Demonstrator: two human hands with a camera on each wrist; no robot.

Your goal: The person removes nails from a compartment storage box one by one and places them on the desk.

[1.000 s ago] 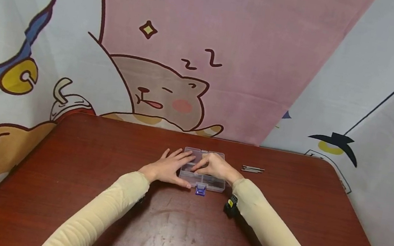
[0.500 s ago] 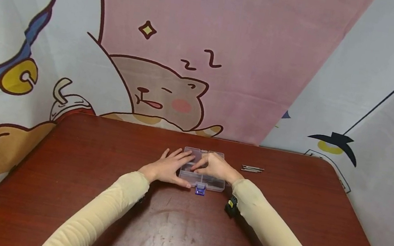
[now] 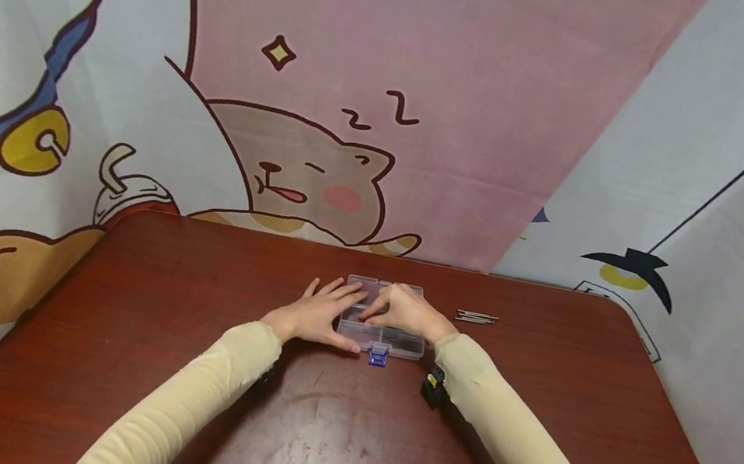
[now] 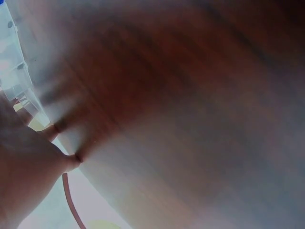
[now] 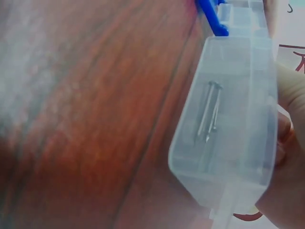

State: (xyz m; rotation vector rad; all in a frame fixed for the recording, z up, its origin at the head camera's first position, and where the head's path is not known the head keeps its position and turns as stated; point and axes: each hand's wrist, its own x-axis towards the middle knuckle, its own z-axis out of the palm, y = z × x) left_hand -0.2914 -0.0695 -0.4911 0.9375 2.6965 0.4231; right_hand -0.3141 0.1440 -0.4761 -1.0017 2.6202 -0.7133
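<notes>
A wooden table (image 3: 172, 300) is filling the lower frame. Near the frame's centre, a clear divided plastic box (image 3: 401, 353) is resting on it. The left hand (image 3: 315, 315) is lying over the box's left edge, fingers straight and spread, thumb by the front corner. The right hand (image 3: 407, 311) is bending over the middle of the box, finger and thumb close together; whether they are pinching anything, I cannot tell. A blue clasp (image 3: 377, 357) is jutting from the front edge. Several loose nails (image 3: 476, 317) are lying right of centre, while others (image 5: 209, 112) are showing through the box at right in the right wrist view.

The step in hand seems to be placing a nail inside, the left hand steadying. The next move is probably calling for a clean release, then a careful fingertip pinch on another loose nail.
</notes>
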